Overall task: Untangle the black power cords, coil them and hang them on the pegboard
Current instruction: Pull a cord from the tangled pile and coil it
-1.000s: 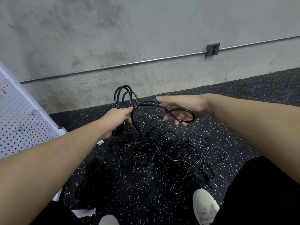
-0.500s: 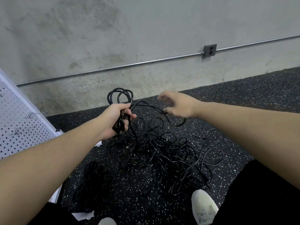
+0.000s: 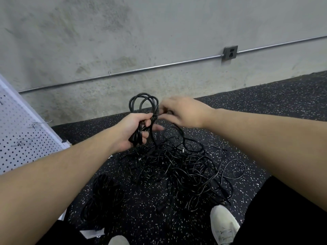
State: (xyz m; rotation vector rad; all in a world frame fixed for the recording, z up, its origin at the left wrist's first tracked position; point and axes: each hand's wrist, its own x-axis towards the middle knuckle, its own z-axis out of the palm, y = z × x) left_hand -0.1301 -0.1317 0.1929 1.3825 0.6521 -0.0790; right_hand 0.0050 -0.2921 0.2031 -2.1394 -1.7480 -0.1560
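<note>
Left hand (image 3: pixel 134 129) grips a part-made coil (image 3: pixel 143 110) of black cord, fingers curled round the bunched strands, loops standing up above the fist. Right hand (image 3: pixel 182 112) is just beside the loops, fingertips pinching a strand at the coil's right side; that strand trails down into the pile.

Tangle (image 3: pixel 180 167) of black cords lies on the speckled floor (image 3: pixel 265 106) under and in front of both hands, loose loops spreading right toward the person's dark-clad leg. A second dark bundle (image 3: pixel 104 195) sits on the floor lower left, apart from the tangle, partly under the left forearm. White shoe (image 3: pixel 223 225) touches the tangle's near edge; another shoe tip (image 3: pixel 118 240) shows at the bottom edge.

Pegboard (image 3: pixel 23 138) leans at far left, its lower corner near the floor, metal hooks (image 3: pixel 38 123) sticking out. Open floor lies between tangle and concrete wall (image 3: pixel 159 32), and to the right. Conduit (image 3: pixel 141 69) runs along the wall to an outlet box (image 3: pixel 230 52).
</note>
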